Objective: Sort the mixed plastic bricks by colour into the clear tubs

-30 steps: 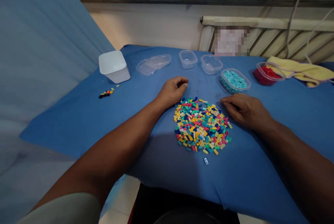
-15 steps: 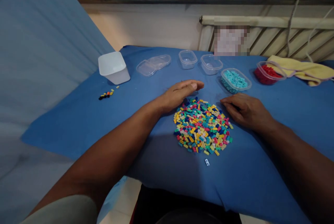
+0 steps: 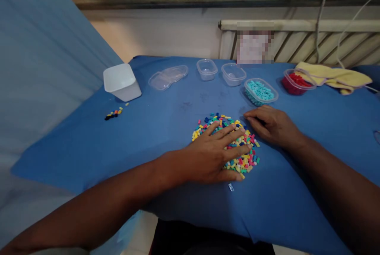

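A heap of small multicoloured bricks (image 3: 216, 122) lies on the blue cloth (image 3: 166, 128) in front of me. My left hand (image 3: 215, 154) rests flat on top of the heap, fingers spread. My right hand (image 3: 271, 125) lies palm down at the heap's right edge, fingers loosely curled and together; whether anything is under them I cannot see. One small white piece (image 3: 230, 186) lies alone just below the heap.
Along the back stand a white tub (image 3: 121, 82), clear lids (image 3: 168, 77), two clear containers (image 3: 207, 69) (image 3: 233, 74), a container of light-blue bricks (image 3: 260, 92) and one of red bricks (image 3: 295, 82). A yellow cloth (image 3: 332, 76) lies far right. Several dark and orange bricks (image 3: 114, 113) sit at left.
My left hand has moved from the far left edge of the heap down onto its top and spread flat. My right hand has stayed in place.
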Demonstrator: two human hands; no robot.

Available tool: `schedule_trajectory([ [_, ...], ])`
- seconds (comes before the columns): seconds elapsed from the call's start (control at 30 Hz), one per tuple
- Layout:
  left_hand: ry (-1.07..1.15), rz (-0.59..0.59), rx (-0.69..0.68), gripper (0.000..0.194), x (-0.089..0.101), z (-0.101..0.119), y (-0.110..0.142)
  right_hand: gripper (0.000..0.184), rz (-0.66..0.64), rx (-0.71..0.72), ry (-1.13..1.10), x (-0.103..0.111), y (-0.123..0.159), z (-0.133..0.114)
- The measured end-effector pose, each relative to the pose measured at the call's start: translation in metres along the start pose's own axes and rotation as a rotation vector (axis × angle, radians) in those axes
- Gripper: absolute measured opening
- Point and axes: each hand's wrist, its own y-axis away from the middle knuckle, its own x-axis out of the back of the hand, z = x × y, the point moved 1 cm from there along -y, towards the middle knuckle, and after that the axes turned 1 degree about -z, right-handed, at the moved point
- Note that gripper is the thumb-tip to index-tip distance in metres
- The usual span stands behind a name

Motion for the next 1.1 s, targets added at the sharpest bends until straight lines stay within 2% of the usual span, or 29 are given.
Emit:
schedule_trajectory([
  [0.1, -0.037, 0.0, 0.045, 0.066, 0.0, -0.016, -0.003, 0.021, 0.0, 0.004, 0.009, -0.002, 0.001, 0.001],
  [0.2, -0.055, -0.033, 0.145, 0.066, 0.005, -0.04, -0.008, 0.02, 0.014, 0.002, 0.007, -0.001, 0.0, -0.002],
  [0.3, -0.072, -0.036, 0.281, 0.072, 0.012, -0.061, -0.012, 0.022, 0.128, -0.015, 0.005, 0.004, -0.004, -0.006],
  [0.4, -0.024, -0.017, 0.338, 0.081, 0.016, -0.062, -0.018, 0.024, 0.28, -0.103, 0.066, 0.012, -0.007, -0.005],
  [0.47, 0.025, -0.028, 0.28, 0.084, 0.015, -0.05, -0.023, 0.03, 0.347, -0.206, 0.121, 0.013, -0.006, 0.001],
  [0.53, 0.04, -0.038, 0.181, 0.083, 0.012, -0.03, -0.028, 0.044, 0.381, -0.32, 0.152, 0.011, -0.003, 0.013],
  [0.63, -0.01, 0.024, 0.005, 0.078, 0.003, -0.002, -0.033, 0.063, 0.389, -0.479, 0.14, 0.002, 0.003, 0.033],
  [0.73, -0.086, 0.081, -0.161, 0.064, -0.01, 0.01, -0.035, 0.064, 0.366, -0.555, 0.1, -0.006, 0.007, 0.048],
  [0.8, -0.122, 0.09, -0.197, 0.055, -0.016, 0.007, -0.036, 0.059, 0.346, -0.541, 0.086, -0.008, 0.008, 0.052],
  [0.9, -0.139, 0.066, -0.119, 0.054, -0.014, -0.011, -0.033, 0.05, 0.352, -0.513, 0.083, -0.007, 0.007, 0.051],
  [1.1, -0.095, -0.078, 0.215, 0.063, 0.015, -0.061, -0.012, 0.033, 0.389, -0.453, 0.111, -0.002, 0.004, 0.043],
])
